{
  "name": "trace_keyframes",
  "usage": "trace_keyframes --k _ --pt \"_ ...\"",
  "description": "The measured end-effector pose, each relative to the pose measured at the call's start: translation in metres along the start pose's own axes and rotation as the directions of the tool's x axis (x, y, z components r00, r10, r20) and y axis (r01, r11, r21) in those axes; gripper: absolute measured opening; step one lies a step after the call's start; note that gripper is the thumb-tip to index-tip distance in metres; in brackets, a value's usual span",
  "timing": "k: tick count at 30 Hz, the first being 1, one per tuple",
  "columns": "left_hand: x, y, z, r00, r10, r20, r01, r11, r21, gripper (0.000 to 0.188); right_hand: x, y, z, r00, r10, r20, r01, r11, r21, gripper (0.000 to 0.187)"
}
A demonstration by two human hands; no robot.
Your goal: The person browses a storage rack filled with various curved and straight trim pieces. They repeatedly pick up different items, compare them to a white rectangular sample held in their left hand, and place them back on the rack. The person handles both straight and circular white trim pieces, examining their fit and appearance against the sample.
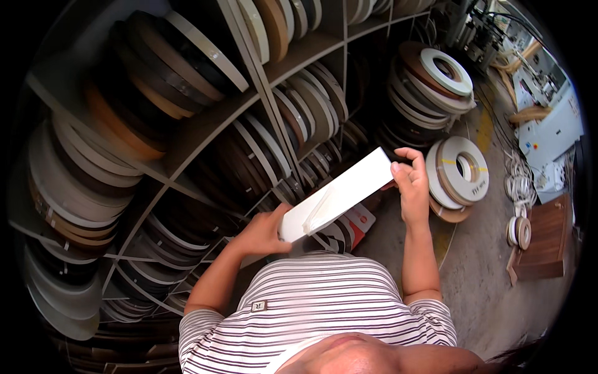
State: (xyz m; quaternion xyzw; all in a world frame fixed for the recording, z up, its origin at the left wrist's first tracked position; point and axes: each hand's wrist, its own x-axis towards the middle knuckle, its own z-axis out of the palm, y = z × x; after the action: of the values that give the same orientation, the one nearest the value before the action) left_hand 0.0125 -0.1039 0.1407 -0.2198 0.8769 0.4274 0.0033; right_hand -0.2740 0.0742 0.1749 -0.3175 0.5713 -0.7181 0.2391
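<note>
Between my two hands is a wide white roll of edge banding (342,190), seen edge-on and tilted up to the right. A strip of clear tape or film lies across its lower part. My left hand (265,230) is closed round its lower left end. At the upper right end, my right hand (410,181) pinches the corner with the thumb and bent fingers. The flat sides of the roll are mostly hidden.
Racks (258,78) with many band rolls (187,53) rise in front and to my left. Floor stacks of rolls (430,93) and leaning rolls (461,171) stand at the right. Farther right are a white machine (548,134), loose coils (520,181) and a brown wooden panel (545,240).
</note>
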Motion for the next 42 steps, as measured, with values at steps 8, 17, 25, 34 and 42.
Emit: trace_keyframes --k 8,17,25,34,42 --pt "-0.065 -0.01 -0.003 0.917 -0.277 -0.286 0.246 0.959 -0.14 0.078 0.038 0.026 0.018 0.988 0.015 0.155 -0.018 1.0 0.02 0.04" --pt "-0.109 0.01 -0.005 0.637 -0.455 -0.623 0.342 0.89 -0.301 0.072 0.091 0.033 0.088 0.911 -0.021 0.412 0.045 0.998 -0.047 0.028" --pt "-0.123 0.015 -0.011 0.591 -0.432 -0.681 0.363 0.897 -0.254 0.069 0.18 0.003 0.2 0.763 -0.441 0.472 0.545 0.832 -0.104 0.042" --pt "-0.146 0.009 -0.01 0.608 -0.43 -0.668 0.364 0.898 -0.248 0.07 0.218 -0.012 0.28 0.764 -0.268 0.587 0.412 0.903 -0.124 0.088" --pt "-0.172 -0.007 -0.003 0.593 -0.43 -0.681 0.342 0.9 -0.271 0.073 0.237 0.021 0.288 0.8 -0.272 0.535 0.322 0.947 0.0 0.09"
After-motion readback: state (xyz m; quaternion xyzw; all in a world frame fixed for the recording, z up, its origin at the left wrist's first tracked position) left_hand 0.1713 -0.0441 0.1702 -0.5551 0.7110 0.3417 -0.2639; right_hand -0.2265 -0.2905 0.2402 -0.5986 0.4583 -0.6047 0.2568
